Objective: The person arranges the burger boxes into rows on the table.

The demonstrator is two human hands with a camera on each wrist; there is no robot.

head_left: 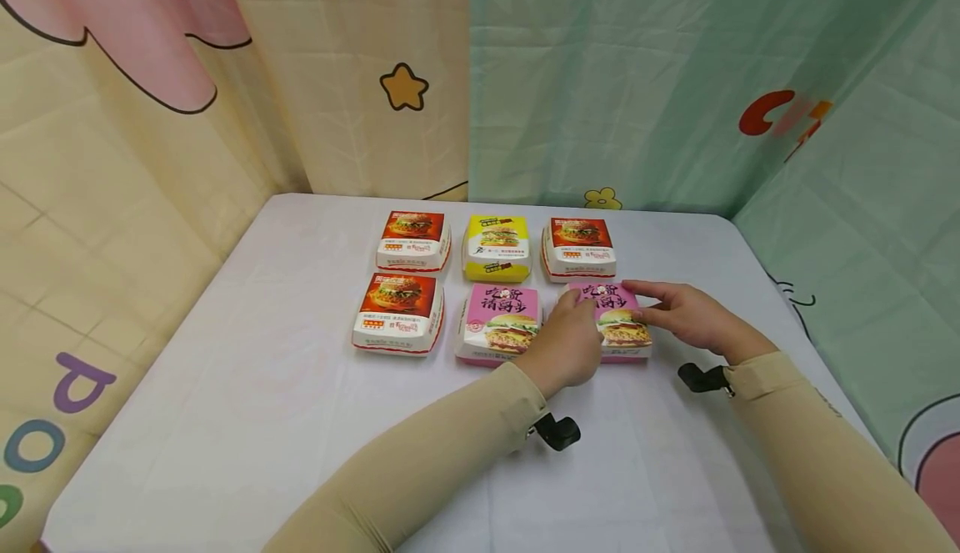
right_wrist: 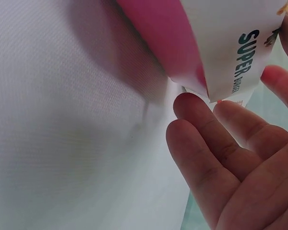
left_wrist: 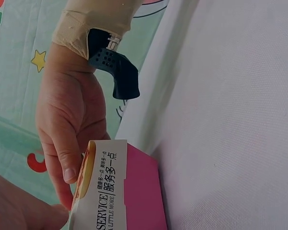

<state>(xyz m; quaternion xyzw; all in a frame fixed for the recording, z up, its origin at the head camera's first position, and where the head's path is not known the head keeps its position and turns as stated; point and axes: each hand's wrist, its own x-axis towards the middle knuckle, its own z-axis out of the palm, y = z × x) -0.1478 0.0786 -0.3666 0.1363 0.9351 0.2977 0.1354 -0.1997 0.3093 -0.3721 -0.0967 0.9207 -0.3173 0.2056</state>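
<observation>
At the right end of the front row sits a pink burger box [head_left: 628, 332] with dark lettering and a printed burger. My left hand [head_left: 566, 344] grips its left side with curled fingers, covering much of that edge; the fingertips are hidden. On the box's right, my right hand [head_left: 693, 319] touches the lid's edge with thumb and forefinger. Its other fingers [right_wrist: 206, 158] extend loosely beside the box's lower corner in the right wrist view. A second pink burger box [head_left: 498, 319] lies just left of my left hand. The gripped box's side [left_wrist: 110, 182] shows white over pink.
Behind are a red-and-white burger box [head_left: 414, 240], a yellow burger box [head_left: 497, 248] and another red-and-white box [head_left: 578, 248]. One more red-and-white box [head_left: 399, 313] stands front left. A white-covered table [head_left: 225, 419] bears them, with printed curtains [head_left: 600, 77] beyond.
</observation>
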